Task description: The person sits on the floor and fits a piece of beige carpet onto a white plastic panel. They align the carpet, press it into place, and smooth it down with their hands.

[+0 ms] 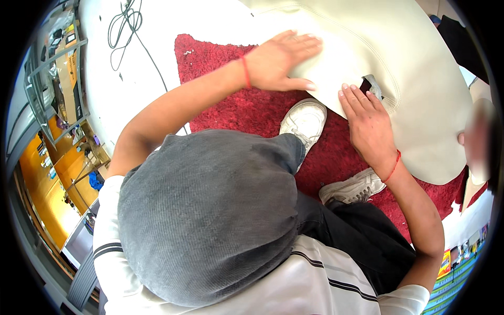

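A large cream leather-like cover (420,94) with a curved stitched seam lies spread over the upper right. My left hand (281,58) rests flat on its near left edge, fingers stretched and thumb apart. Lower and to the right, my right hand (370,123) also lies flat on the cover, its fingers straight. Just beyond its fingertips is a small dark opening with a grey flap (374,86) beside it. Neither hand grips anything. What lies beneath the cover is hidden.
A red shaggy rug (226,107) lies under the cover, with white shoes (304,123) on it. A grey corduroy cap (210,210) hides much of the lower middle. A black cable (126,26) crosses the white floor. Shelving (58,79) stands left; a blurred part of a person (479,139) shows right.
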